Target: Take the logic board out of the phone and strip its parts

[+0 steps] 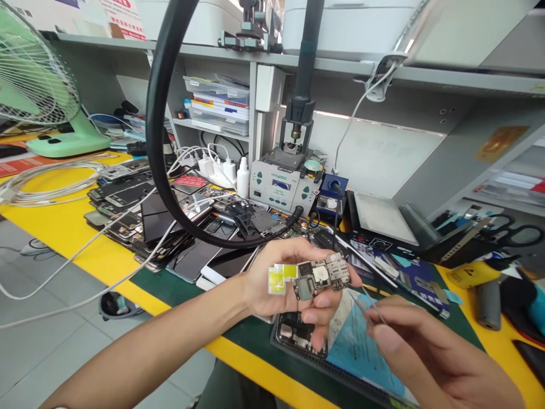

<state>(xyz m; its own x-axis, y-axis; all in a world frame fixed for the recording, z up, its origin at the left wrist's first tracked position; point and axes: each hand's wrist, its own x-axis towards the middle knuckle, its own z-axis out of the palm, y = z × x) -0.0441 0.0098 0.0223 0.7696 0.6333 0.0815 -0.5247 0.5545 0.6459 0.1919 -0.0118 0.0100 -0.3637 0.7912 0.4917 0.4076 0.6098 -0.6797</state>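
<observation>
My left hand (pixel 272 284) holds up a small phone circuit board (pixel 321 275), its chips and metal shields facing me. Yellow-green tape with a pale edge (pixel 277 279) sticks out from the board's left end. My right hand (pixel 409 341) pinches a pair of thin metal tweezers (pixel 371 311), whose tips are close to the board's right end; whether they touch it I cannot tell. Beneath my hands lie an opened phone (pixel 298 335) with its inner parts showing and a light blue sheet (pixel 357 346), both on a dark tray (pixel 293 355).
A grey soldering station (pixel 279 184) stands at the back, with a thick black hose (pixel 159 113) looping in front. Stacked phones (pixel 128 210) and white cables (pixel 55 179) cover the left. To the right are scissors (pixel 506 234) and a yellow bottle (pixel 468 278). A green fan (pixel 38 85) stands far left.
</observation>
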